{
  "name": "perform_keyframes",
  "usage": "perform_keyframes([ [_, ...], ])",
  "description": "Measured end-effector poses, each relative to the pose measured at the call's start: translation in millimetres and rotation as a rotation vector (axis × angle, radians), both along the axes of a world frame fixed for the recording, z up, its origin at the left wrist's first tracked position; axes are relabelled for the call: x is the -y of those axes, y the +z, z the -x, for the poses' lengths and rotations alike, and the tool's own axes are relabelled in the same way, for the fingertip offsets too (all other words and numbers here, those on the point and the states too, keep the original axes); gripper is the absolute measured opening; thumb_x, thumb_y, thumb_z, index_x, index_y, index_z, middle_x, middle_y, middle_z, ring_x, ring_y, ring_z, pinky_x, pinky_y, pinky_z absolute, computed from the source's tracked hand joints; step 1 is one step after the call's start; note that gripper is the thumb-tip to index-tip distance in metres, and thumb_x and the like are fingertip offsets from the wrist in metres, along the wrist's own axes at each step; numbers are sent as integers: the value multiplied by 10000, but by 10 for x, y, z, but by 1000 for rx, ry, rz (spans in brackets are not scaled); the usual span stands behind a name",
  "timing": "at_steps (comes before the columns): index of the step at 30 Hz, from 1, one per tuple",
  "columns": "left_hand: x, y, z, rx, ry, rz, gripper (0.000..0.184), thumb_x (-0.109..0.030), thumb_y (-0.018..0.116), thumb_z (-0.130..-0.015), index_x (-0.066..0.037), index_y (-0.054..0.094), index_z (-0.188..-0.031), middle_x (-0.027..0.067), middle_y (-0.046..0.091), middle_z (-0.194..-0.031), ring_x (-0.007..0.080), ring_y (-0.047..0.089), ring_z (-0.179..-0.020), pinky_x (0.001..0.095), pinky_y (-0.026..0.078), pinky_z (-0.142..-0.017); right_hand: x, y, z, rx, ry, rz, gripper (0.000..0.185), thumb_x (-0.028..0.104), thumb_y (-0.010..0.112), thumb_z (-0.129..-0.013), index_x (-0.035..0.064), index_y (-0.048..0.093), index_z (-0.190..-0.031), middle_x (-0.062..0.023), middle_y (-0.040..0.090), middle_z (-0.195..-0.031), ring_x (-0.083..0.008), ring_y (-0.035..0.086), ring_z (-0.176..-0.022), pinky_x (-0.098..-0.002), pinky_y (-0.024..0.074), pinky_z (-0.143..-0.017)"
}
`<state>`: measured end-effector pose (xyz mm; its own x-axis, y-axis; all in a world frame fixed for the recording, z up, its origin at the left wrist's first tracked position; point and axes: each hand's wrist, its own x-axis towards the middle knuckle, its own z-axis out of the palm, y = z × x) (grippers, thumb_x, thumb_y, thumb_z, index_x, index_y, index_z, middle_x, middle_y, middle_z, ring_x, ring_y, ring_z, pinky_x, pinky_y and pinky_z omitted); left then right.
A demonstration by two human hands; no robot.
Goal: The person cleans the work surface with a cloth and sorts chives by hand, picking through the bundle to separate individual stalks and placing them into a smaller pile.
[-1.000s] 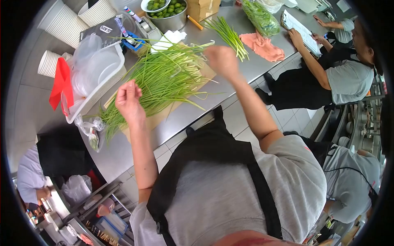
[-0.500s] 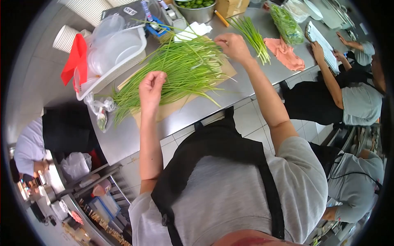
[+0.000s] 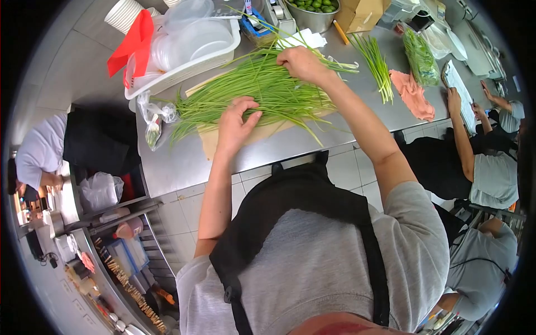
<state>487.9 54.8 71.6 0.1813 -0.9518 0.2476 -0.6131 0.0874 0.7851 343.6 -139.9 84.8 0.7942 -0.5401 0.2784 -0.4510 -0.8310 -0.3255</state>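
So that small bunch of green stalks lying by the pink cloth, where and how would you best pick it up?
I'd grip the small bunch around its paler end, nearer the table edge, from above and slightly left. The stalks lie flat and run close together there, and the pink cloth sits close on the right.

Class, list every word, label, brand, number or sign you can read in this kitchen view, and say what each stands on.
No text can be read with certainty.
Marker: its label is too small to read.
Cardboard box: any print is too blurred.
Clipboard: any writing on its sheet is too small.
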Motion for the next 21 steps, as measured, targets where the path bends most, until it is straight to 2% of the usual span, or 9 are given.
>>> perform_keyframes([
  [2, 0, -41, -6, 75, -13, 32, 178, -131, 617, -731, -66, 603, -896, 59, 560, -1021, 153, 540, -848, 234, 432, -588, 18, 41, 8, -137, -16, -8, 151, 25, 523, -679, 88, 617, -779, -110, 613, -769, -268, 584, -749, -368, 456, -659],
  [6, -1, -48, -1, 84, 6, 25, 177, -129, 616, -731, -66, 603, -896, 64, 556, -1030, 164, 542, -859, 239, 440, -596, 22, 275, 66, -105, 12, -35, 107, 60, 535, -694, 79, 600, -777, -105, 605, -744, -250, 581, -718, -339, 452, -639],
  [9, -3, -23, 14, 77, 9, 9, 171, -127, 616, -730, -70, 604, -891, 67, 550, -1042, 169, 539, -874, 241, 442, -609, 167, 407, 84, 255, 37, -538, 39, 69, 534, -802, 43, 555, -821, 19, 561, -732, -49, 500, -707, -204, 404, -645],
  [12, 21, 52, 26, 30, 13, 39, 204, -124, 616, -700, -32, 590, -881, 105, 575, -968, 245, 560, -856, 315, 428, -745, 212, 589, 111, 549, 140, -781, 35, 54, 526, -804, 37, 553, -815, 23, 570, -758, -49, 502, -718, -197, 406, -674],
  [14, 73, 121, -4, -172, 48, -121, 216, -129, 604, -735, -14, 589, -917, 86, 604, -916, 187, 585, -765, 278, 444, -692, 194, 641, 105, 547, 128, -789, 29, 50, 535, -795, 33, 556, -806, 17, 575, -760, -51, 501, -720, -197, 406, -691],
  [16, 210, 202, 15, -324, 38, -51, 222, -138, 598, -756, -16, 587, -941, 77, 612, -896, 158, 583, -729, 252, 440, -650, 178, 635, 87, 215, 93, -473, 28, 43, 541, -787, 28, 562, -800, 16, 575, -751, -52, 505, -730, -201, 408, -695],
  [18, 388, 306, 69, -478, 33, 18, 228, -147, 591, -777, -17, 585, -965, 68, 620, -877, 129, 581, -693, 226, 437, -608, 134, 646, 47, 222, 116, -550, 35, 44, 543, -784, 21, 563, -802, 11, 573, -737, -59, 508, -728, -210, 412, -697],
  [20, 592, 411, 139, -875, 14, -111, 205, -164, 587, -799, -28, 587, -953, 62, 616, -853, 114, 574, -677, 200, 421, -554, 80, 667, 10, 285, 173, -687, 48, 42, 541, -782, 8, 555, -813, 15, 561, -723, -57, 499, -725, -223, 414, -682],
  [21, 681, 399, 158, -876, 16, -105, 205, -164, 587, -799, -28, 587, -953, 62, 616, -853, 114, 574, -677, 200, 421, -554, 65, 642, 7, 282, 177, -683, 48, 42, 541, -782, 8, 555, -813, 15, 561, -723, -57, 499, -725, -223, 414, -682],
])
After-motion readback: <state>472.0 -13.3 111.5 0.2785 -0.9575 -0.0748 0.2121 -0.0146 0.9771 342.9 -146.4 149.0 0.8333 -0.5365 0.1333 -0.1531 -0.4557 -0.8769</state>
